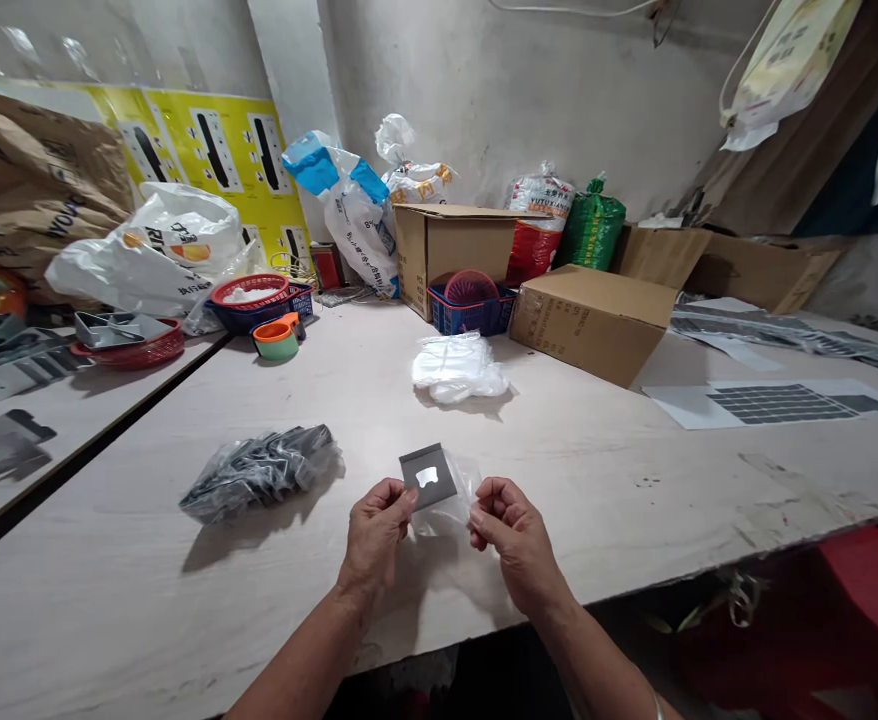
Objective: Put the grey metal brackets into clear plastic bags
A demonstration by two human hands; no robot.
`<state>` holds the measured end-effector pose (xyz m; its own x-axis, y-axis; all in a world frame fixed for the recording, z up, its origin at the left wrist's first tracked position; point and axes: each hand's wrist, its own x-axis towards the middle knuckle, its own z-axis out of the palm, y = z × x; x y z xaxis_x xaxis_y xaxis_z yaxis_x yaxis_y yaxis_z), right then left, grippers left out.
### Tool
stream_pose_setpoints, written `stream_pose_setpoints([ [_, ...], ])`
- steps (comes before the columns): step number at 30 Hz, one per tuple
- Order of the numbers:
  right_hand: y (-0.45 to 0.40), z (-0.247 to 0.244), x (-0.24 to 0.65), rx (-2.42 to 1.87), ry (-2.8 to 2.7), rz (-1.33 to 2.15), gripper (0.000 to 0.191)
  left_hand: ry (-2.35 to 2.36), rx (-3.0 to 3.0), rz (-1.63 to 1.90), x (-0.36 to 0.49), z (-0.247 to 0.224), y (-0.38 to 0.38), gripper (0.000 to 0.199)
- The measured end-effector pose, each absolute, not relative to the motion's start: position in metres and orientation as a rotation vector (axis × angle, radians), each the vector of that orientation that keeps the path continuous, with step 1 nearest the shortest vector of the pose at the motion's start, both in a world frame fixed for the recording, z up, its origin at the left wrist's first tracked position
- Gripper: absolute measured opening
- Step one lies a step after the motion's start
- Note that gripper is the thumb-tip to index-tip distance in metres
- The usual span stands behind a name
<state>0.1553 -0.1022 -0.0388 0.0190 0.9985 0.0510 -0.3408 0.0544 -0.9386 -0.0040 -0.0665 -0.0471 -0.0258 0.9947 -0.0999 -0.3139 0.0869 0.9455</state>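
Observation:
Near the table's front edge, my left hand (379,525) pinches the lower left corner of a small dark grey card (443,488) with a white cut-out shape at its centre. Just right of the card, my right hand (510,530) has its fingers closed on the edge of a clear plastic bag (445,522). The bag lies behind and beside the card; whether the card is partly inside it I cannot tell. To the left rests a bundle of bagged grey pieces (263,472). Beyond my hands sits a stack of clear empty bags (458,367).
Two cardboard boxes (593,315) and a blue basket (471,310) stand at the back. Tape rolls (277,338) and red baskets (139,345) are at the left. Sheets with grey strips (776,403) lie right. A dark gap (101,440) crosses the left side.

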Motion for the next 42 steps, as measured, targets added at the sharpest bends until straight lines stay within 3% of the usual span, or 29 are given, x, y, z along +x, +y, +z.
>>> stream_pose_setpoints([
  [5, -0.103, -0.039, 0.154, -1.078, -1.022, 1.383, 0.029, 1.082, 0.968, 1.252, 0.002, -0.045, -0.071, 0.03],
  [9, -0.096, -0.045, 0.161, -1.282, -1.26, 1.198, 0.033, 1.062, 0.988, 1.209, 0.004, -0.043, -0.072, 0.027],
  [15, -0.093, -0.042, 0.168, -1.585, -1.584, 0.531, 0.002, 1.077, 1.079, 1.211, 0.006, -0.043, -0.074, 0.026],
  [20, -0.092, -0.038, 0.169, -1.555, -1.58, 0.276, 0.02, 1.11, 1.205, 1.235, 0.007, -0.046, -0.075, 0.027],
  [24, -0.092, -0.04, 0.171, -1.339, -1.644, 0.369, 0.016, 1.113, 1.308, 1.207, 0.006, -0.047, -0.076, 0.025],
  [28, -0.088, -0.04, 0.178, -1.265, -1.773, 0.493, 0.039, 1.11, 1.404, 1.14, 0.006, -0.048, -0.076, 0.024],
  [31, -0.084, -0.04, 0.183, -1.273, -1.865, 0.305, 0.026, 1.092, 1.457, 1.014, 0.005, -0.049, -0.074, 0.021],
  [37, -0.091, -0.04, 0.186, -1.395, -2.015, -0.183, 0.028, 1.186, 1.696, 0.788, -0.005, -0.039, -0.063, 0.016],
  [42, -0.099, -0.03, 0.182, -1.402, -2.237, -0.523, 0.033, 1.239, 1.642, 0.963, -0.005, -0.028, -0.054, 0.02],
])
